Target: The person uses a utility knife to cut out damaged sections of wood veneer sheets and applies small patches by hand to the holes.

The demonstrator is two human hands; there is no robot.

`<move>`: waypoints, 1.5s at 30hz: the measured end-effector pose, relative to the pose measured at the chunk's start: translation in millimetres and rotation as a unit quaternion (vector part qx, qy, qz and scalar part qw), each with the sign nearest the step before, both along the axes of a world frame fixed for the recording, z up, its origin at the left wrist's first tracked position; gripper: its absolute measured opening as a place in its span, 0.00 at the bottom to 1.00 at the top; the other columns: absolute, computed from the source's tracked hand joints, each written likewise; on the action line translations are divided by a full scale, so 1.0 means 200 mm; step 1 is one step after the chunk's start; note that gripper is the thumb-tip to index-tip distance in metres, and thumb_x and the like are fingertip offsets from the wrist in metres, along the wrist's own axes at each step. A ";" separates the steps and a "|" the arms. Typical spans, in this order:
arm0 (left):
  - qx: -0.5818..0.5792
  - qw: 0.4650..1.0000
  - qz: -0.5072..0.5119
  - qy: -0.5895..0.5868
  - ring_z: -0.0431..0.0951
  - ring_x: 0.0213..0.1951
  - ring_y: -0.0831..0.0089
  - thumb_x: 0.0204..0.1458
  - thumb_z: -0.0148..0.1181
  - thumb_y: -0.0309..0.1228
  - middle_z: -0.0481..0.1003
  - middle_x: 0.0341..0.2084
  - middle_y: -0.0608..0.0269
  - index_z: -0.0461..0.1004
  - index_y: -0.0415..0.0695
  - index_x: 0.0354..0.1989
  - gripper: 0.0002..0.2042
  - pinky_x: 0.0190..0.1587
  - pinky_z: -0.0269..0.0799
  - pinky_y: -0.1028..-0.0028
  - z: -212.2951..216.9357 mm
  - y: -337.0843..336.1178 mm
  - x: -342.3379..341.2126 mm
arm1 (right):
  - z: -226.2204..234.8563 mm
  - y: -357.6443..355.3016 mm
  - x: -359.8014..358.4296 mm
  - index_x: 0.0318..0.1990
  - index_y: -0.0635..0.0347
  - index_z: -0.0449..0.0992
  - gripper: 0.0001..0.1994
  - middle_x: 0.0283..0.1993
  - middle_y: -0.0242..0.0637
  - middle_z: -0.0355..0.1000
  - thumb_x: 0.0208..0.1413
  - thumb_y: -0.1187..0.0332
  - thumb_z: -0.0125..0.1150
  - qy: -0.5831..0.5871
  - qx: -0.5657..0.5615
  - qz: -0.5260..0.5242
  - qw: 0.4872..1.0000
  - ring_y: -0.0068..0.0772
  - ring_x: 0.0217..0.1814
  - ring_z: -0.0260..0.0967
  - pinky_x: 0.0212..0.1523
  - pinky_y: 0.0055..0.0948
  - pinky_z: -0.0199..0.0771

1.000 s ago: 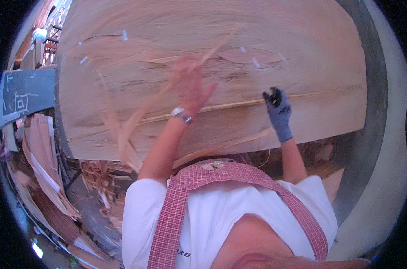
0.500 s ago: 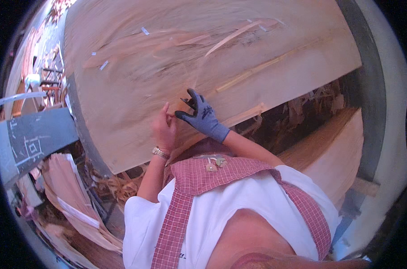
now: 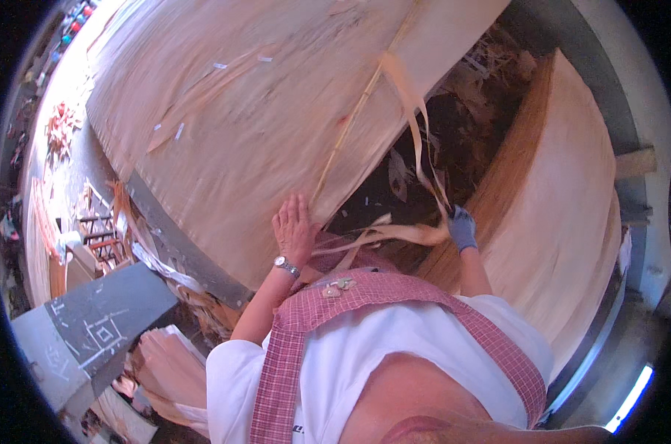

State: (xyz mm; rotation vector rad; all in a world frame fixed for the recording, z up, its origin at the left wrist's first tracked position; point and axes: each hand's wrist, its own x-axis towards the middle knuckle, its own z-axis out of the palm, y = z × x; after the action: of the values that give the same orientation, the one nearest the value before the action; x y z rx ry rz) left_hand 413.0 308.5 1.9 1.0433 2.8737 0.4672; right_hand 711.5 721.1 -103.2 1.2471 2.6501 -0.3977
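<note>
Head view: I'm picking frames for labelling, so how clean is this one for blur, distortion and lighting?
Head view: strong fisheye bending, with a black rim at the corners; the large veneer sheet looks smeared by motion blur; the bare left hand and gloved right hand, gripping a thin veneer strip, are fairly sharp; the scrap gap between the stacks lies in deep shadow.

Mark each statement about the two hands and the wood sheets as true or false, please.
1. The left hand lies flat on the big veneer sheet. True.
2. The right hand is bare. False: it wears a blue glove.
3. The right hand holds a thin veneer strip that hangs off the sheet edge. True.
4. The left wrist has a wristwatch. True.
5. The stack of sheets lies at the person's left. False: it is at the right.
6. Both hands grip the same strip. False: only the right hand grips it.
</note>
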 end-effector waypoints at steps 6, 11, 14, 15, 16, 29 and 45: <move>0.117 0.974 0.014 -0.192 0.75 0.40 0.55 0.50 0.59 0.29 0.75 0.37 0.55 0.68 0.43 0.47 0.15 0.41 0.70 0.60 -0.06 -0.25 -0.11 | 0.37 -0.83 0.11 0.50 0.61 0.70 0.19 0.49 0.47 0.70 0.54 0.61 0.60 -0.111 0.197 -0.099 0.969 0.48 0.55 0.66 0.52 0.40 0.70; 0.246 0.789 -0.037 -0.562 0.77 0.31 0.64 0.54 0.59 0.34 0.76 0.29 0.56 0.66 0.36 0.51 0.20 0.36 0.74 0.65 0.01 -0.23 -0.26 | 0.27 -1.63 -0.31 0.54 0.62 0.70 0.19 0.45 0.41 0.74 0.58 0.63 0.56 0.317 -0.217 -0.127 0.915 0.37 0.41 0.72 0.41 0.33 0.72; 0.265 0.787 -0.117 -0.545 0.77 0.35 0.68 0.56 0.57 0.34 0.76 0.36 0.55 0.65 0.35 0.55 0.21 0.40 0.74 0.69 -0.03 -0.30 -0.25 | 0.66 -2.25 -0.79 0.59 0.53 0.67 0.22 0.44 0.38 0.74 0.64 0.52 0.47 0.375 -0.612 -0.356 0.598 0.34 0.38 0.72 0.39 0.33 0.75; 0.262 0.796 -0.144 -0.527 0.77 0.36 0.71 0.57 0.56 0.33 0.75 0.40 0.54 0.64 0.35 0.56 0.21 0.40 0.74 0.71 -0.03 -0.33 -0.25 | 0.72 -2.38 -0.87 0.62 0.52 0.64 0.25 0.47 0.38 0.73 0.63 0.48 0.47 0.387 -0.694 -0.356 0.491 0.34 0.40 0.72 0.40 0.34 0.76; 0.257 0.803 -0.171 -0.510 0.76 0.38 0.73 0.58 0.55 0.31 0.74 0.44 0.54 0.63 0.35 0.57 0.21 0.40 0.74 0.74 0.03 -0.35 -0.25 | 0.66 -2.46 -0.86 0.65 0.52 0.59 0.31 0.52 0.39 0.72 0.61 0.42 0.47 0.393 -0.755 -0.301 0.431 0.36 0.43 0.73 0.42 0.38 0.77; 0.508 0.649 0.254 -0.506 0.71 0.24 0.78 0.56 0.58 0.32 0.72 0.24 0.68 0.70 0.41 0.40 0.09 0.26 0.69 0.74 -0.26 -1.69 -1.94 | 0.54 -2.52 -1.06 0.38 0.51 0.73 0.09 0.26 0.26 0.69 0.61 0.57 0.55 0.485 -0.482 -0.408 0.605 0.22 0.25 0.66 0.23 0.24 0.67; -0.178 0.948 0.263 -0.016 0.52 0.69 0.60 0.53 0.55 0.50 0.56 0.67 0.59 0.53 0.49 0.68 0.36 0.67 0.38 0.42 -0.31 -1.87 -3.79 | 0.69 -3.30 -1.78 0.39 0.54 0.77 0.13 0.14 0.22 0.58 0.59 0.55 0.60 0.442 -0.241 -0.514 0.694 0.17 0.09 0.52 0.09 0.22 0.50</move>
State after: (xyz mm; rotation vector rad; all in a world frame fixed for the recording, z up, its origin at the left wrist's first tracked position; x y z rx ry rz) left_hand -345.2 -65.9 -60.8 0.2093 3.0177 -0.0312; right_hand 354.7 60.7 34.4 2.6264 1.6183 -2.1241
